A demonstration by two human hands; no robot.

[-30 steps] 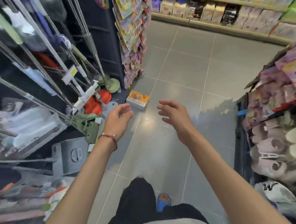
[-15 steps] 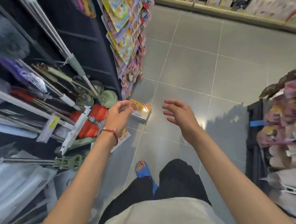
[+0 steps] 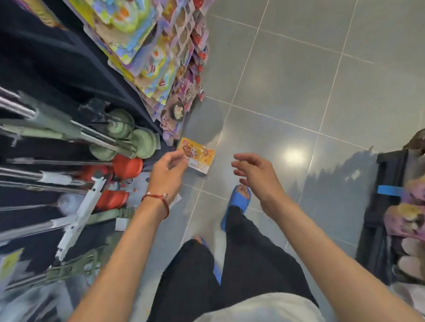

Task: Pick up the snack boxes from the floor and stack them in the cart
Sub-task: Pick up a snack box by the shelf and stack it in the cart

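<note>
I see left hand (image 3: pixel 167 175) at snack box (image 3: pixel 199 157), fingers loosely curled, contact unclear; right hand (image 3: pixel 256 174) fingers apart, empty.

- Snack box (image 3: pixel 200 158): yellow-orange face, cartoon print, white lower panel.
- Floor (image 3: pixel 301 79): glossy grey tiles, pale grout lines.
- Slipper (image 3: pixel 237 202): bright blue.
- Bracelet (image 3: pixel 163 204): red cord, white beads.
- Trousers (image 3: pixel 259 263): black.
- Red mop heads (image 3: pixel 127 166): orange-red.
- Green mop heads (image 3: pixel 143 146): sage.
- Hanging packets (image 3: pixel 148 52): multicoloured pastel prints.

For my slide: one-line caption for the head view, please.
Left hand and right hand reach down toward a yellow cardboard snack box lying on the grey tiled floor.
</note>
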